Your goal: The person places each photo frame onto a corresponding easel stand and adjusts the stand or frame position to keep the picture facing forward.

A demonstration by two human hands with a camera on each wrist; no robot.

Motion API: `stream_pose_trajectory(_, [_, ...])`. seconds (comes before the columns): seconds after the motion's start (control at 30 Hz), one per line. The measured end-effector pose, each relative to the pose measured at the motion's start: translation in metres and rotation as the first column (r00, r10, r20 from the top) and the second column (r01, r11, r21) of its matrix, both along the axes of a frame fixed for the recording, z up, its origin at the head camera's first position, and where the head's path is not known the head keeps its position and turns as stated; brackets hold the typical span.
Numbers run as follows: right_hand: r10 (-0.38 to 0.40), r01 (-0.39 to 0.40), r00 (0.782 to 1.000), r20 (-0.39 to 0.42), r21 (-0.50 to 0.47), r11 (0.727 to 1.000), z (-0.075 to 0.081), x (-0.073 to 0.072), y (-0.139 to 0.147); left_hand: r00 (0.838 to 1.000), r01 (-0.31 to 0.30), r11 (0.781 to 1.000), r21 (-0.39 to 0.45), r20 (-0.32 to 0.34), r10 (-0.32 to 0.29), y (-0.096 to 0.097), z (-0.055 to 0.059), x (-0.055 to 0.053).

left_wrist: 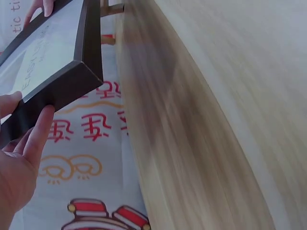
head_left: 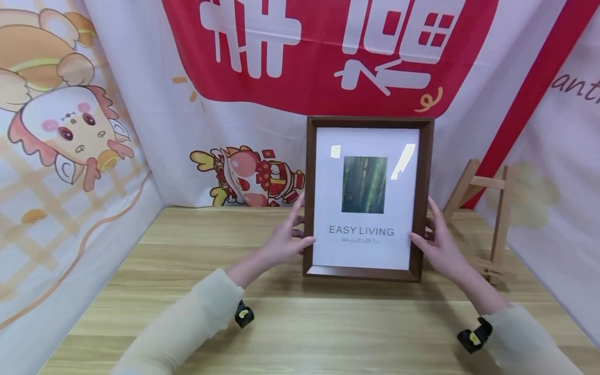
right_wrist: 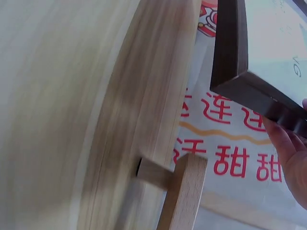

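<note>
A brown picture frame stands upright between both hands, its white sheet printed "EASY LIVING" under a small green bamboo photo. My left hand grips its left side, thumb on the front edge and fingers round the side. On the opposite side my right hand holds it the same way. Both wrist views show the frame's lower corner raised over the wooden table. In the left wrist view the left hand pinches the dark side; in the right wrist view the right hand has its fingers behind the edge.
A small wooden easel stands on the table just right of the right hand; one of its legs shows close in the right wrist view. Printed cloth hangs behind and at both sides. Wrist cameras sit by the sleeves.
</note>
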State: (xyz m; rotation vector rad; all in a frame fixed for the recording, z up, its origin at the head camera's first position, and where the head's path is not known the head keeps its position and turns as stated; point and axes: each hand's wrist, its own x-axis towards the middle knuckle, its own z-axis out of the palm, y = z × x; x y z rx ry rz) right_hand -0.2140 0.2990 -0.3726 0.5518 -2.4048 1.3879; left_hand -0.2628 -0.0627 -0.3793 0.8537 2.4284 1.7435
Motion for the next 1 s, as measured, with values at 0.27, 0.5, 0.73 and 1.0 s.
stream_pose_trajectory(0.27, [-0.093,0.094,0.995,-0.029,0.026,0.995,0.003,0.015,0.027,0.974,0.035,0.997,-0.063,-0.219,-0.048,0.034,-0.002,-0.007])
stream_pose_trajectory(0.5, [-0.185,0.185,0.979,-0.081,-0.005,0.983,0.002,0.020,0.055,0.964,0.037,0.989,-0.141,-0.257,-0.072,0.067,0.006,-0.017])
stream_pose_trajectory(0.73, [-0.290,0.287,0.948,-0.132,-0.044,0.957,-0.002,0.017,0.080,0.951,0.050,0.985,-0.164,-0.292,-0.097,0.106,0.011,-0.028])
stream_pose_trajectory(1.0, [-0.387,0.383,0.909,-0.156,-0.052,0.922,0.001,0.012,0.103,0.940,0.024,0.981,-0.191,-0.330,-0.087,0.140,0.017,-0.037])
